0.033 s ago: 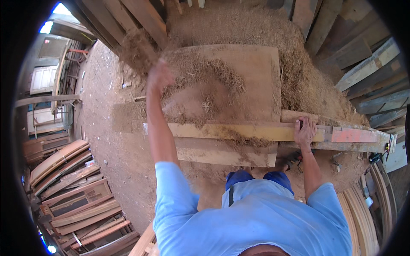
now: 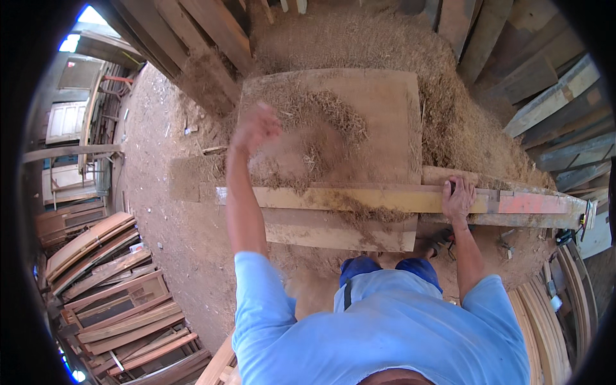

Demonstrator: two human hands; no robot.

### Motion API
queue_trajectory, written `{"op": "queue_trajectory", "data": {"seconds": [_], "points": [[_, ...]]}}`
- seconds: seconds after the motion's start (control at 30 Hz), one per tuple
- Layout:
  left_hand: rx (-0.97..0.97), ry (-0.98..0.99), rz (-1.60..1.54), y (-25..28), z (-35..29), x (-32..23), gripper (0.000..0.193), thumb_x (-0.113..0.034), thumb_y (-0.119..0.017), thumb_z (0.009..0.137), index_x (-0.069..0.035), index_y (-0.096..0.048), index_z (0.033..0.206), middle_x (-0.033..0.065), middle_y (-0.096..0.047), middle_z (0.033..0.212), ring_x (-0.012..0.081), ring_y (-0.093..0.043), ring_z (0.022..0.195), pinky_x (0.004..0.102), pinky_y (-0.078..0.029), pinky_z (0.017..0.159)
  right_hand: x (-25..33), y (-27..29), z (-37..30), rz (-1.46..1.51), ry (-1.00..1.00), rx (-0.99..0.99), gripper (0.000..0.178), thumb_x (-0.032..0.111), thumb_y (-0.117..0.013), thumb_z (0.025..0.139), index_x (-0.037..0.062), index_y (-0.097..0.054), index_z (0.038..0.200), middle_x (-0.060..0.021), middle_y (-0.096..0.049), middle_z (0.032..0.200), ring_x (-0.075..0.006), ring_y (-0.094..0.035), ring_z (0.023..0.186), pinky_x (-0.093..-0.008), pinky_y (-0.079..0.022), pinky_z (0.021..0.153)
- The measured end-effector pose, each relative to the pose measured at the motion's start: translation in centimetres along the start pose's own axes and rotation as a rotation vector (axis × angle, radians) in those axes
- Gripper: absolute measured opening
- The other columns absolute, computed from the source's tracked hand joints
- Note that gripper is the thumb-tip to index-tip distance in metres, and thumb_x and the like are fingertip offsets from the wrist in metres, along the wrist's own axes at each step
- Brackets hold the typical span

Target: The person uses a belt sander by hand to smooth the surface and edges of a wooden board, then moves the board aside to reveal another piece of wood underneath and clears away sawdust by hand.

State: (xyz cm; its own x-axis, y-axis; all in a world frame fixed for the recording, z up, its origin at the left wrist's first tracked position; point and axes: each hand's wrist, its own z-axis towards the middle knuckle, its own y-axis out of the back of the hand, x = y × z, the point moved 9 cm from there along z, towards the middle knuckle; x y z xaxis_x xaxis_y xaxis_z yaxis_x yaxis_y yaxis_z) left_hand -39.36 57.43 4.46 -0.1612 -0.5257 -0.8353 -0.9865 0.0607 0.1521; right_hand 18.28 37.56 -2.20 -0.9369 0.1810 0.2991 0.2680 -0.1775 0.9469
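Over the left part of a wide wooden board [image 2: 391, 128], my left hand [image 2: 258, 125] is raised above a spread of wood shavings [image 2: 333, 112]. Motion smears its fingers, so their pose does not show. My right hand [image 2: 459, 200] grips a long wooden beam [image 2: 372, 199] that lies across the near part of the board, its fingers curled over the beam's far edge. Something small and dark shows by those fingers, too small to name. A clump of shavings [image 2: 372, 212] hangs over the beam's near side.
Shavings pile deeply [image 2: 449, 141] right of the board. Planks lean at the far left [image 2: 218, 32] and right [image 2: 552, 96]. Stacked timber [image 2: 122, 321] lies at lower left, and more long planks [image 2: 539, 327] at lower right. A dark tool [image 2: 443, 237] sits near my feet.
My left hand has swung right and slightly nearer, from the board's left edge to over the shavings. My right hand stays on the beam.
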Motion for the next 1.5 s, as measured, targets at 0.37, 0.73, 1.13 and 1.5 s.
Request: {"op": "queue_trajectory", "data": {"seconds": [0.37, 0.73, 1.13, 1.5], "points": [[0.612, 0.379, 0.33, -20.3, 1.8, 11.7, 0.052, -0.05, -0.061, 0.101, -0.003, -0.055, 0.122, 0.0128, -0.07, 0.096, 0.0205, -0.071, 0.073, 0.0308, -0.059, 0.056, 0.2, 0.4, -0.1, -0.018, 0.014, -0.032, 0.026, 0.035, -0.061, 0.094, 0.0119, -0.065, 0.104, -0.0095, -0.066, 0.107, -0.0346, -0.059, 0.103, -0.0489, -0.039, 0.101], [-0.545, -0.682, 0.674, -14.2, 1.5, -5.9, 0.059, -0.038, -0.045, 0.106, 0.007, -0.043, 0.145, 0.0341, -0.044, 0.145, 0.0475, -0.044, 0.134, 0.0522, -0.037, 0.112, -1.4, 0.6, -0.2, -0.007, -0.031, -0.004, 0.028, 0.035, -0.06, 0.093, 0.0111, -0.065, 0.106, -0.0119, -0.065, 0.11, -0.0349, -0.057, 0.107, -0.05, -0.035, 0.107], [-0.193, -0.7, 1.147, -24.6, -22.3, 14.8, 0.076, -0.041, -0.054, 0.096, -0.005, -0.031, 0.158, 0.0344, -0.018, 0.163, 0.0497, -0.017, 0.152, 0.0589, -0.015, 0.123, -1.7, -2.1, -0.2, -0.052, -0.029, 0.067, 0.032, 0.04, -0.057, 0.096, 0.0138, -0.069, 0.11, -0.0105, -0.067, 0.115, -0.033, -0.058, 0.112, -0.0481, -0.037, 0.105], [-0.79, 0.516, 1.007, 12.7, -24.9, 21.0, 0.076, -0.053, -0.041, 0.102, 0.0, -0.033, 0.156, 0.0344, -0.021, 0.162, 0.0522, -0.014, 0.152, 0.0615, -0.008, 0.123, -0.8, -0.6, 0.0, -0.096, 0.003, 0.053, 0.03, 0.037, -0.055, 0.099, 0.0132, -0.066, 0.113, -0.0113, -0.068, 0.116, -0.0352, -0.059, 0.114, -0.0487, -0.038, 0.104]]}}
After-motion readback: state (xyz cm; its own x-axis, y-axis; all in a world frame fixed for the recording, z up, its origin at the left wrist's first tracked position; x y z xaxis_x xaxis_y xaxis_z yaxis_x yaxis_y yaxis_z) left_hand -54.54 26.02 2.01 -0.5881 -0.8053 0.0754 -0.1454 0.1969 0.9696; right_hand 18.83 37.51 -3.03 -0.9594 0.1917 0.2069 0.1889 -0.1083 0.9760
